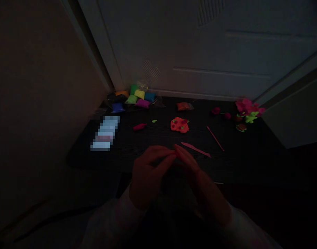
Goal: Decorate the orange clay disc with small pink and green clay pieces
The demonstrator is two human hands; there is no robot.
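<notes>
My left hand [149, 174] and my right hand [199, 176] meet at their fingertips above the table's front part. The left thumb and index finger are pinched together. Against them press the closed-up fingers of the right hand, reaching forward. A reddish tint shows where the tips touch, but what lies between them is too dark and small to make out. Just beyond the right fingers lies a pink plastic clay knife [196, 149]. Farther back are an orange clay piece with red and green bits [179, 125], a red clay piece [140, 127] and a small green bit [154, 121].
Bagged coloured clay [139, 94] is heaped at the table's back left, with an orange packet [183, 106] farther right. A bright blurred-out rectangle [106, 133] lies left. A thin pink stick [215, 138] and several clay figures [248, 107] are right. A white door stands behind.
</notes>
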